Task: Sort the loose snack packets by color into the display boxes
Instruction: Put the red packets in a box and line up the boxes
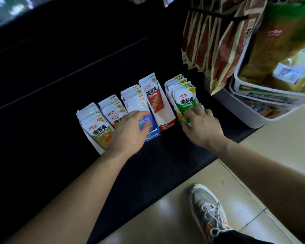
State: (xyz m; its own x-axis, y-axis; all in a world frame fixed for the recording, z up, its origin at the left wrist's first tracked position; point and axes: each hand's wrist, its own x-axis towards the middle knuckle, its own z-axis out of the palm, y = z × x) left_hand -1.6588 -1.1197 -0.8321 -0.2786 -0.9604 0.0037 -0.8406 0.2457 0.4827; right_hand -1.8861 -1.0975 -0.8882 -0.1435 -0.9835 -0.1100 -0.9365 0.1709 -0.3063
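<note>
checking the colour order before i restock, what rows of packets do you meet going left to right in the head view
olive packets → orange packets → blue packets → red packets → green packets → white tubs holding big bags, far right

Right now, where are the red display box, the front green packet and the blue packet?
red display box (pixel 168 128): head view, its red front panel.
front green packet (pixel 187 103): head view, its printed face.
blue packet (pixel 153 119): head view, its visible blue face.
</note>
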